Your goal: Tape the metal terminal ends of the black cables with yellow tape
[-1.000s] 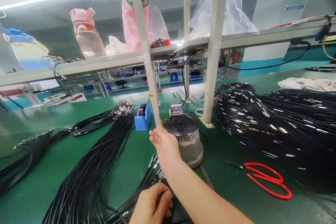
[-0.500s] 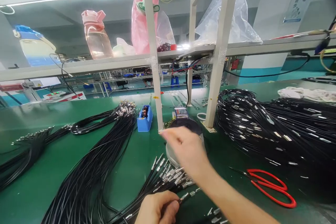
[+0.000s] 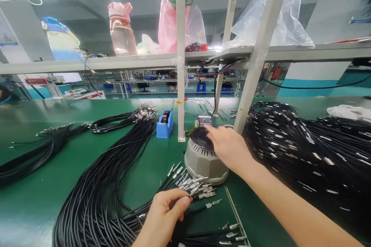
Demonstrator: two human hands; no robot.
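My left hand (image 3: 166, 210) is closed in a pinch on a thin black cable near its metal end. Around its fingertips fans a bunch of silver metal terminals (image 3: 199, 187) on black cables. My right hand (image 3: 228, 144) reaches over the black round top (image 3: 199, 137) of a grey slotted device (image 3: 203, 164). Its index finger is stretched out onto that top, and the thumb and other fingertips are mostly hidden. Nothing shows in that hand. A long bundle of black cables (image 3: 101, 185) lies left of my left hand.
A blue tape dispenser (image 3: 164, 124) stands left of a white shelf post (image 3: 181, 85). Another post (image 3: 262, 54) rises behind my right hand. A large heap of black cables (image 3: 278, 135) lies to the right. More cable ends (image 3: 232, 235) sit at the front edge.
My right hand, blurred before, now rests at the device's black top. My left hand has shifted slightly left and up. The red-handled scissors no longer show, and the view has turned somewhat.
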